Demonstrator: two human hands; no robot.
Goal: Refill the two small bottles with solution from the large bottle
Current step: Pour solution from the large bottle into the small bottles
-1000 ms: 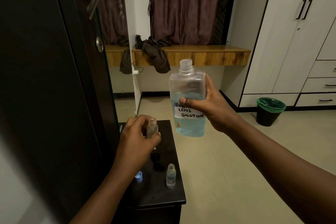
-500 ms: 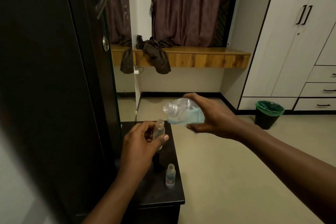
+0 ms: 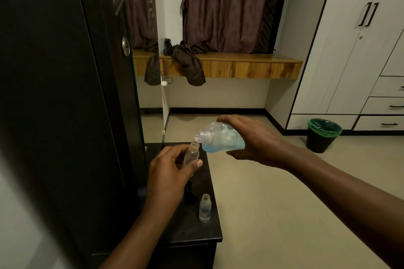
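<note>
L grip (image 3: 168, 172) holds small bottle (image 3: 192, 153), R grip (image 3: 251, 140) large bottle (image 3: 220, 138); dark table (image 3: 196, 233), tiled floor (image 3: 273, 203).

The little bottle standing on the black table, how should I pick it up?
Pinch the little bottle round its straight middle, coming from the right, the open floor side. It stands upright with no cap on, so keep it level. The left hand holding the other small bottle crowds the left side.
</note>
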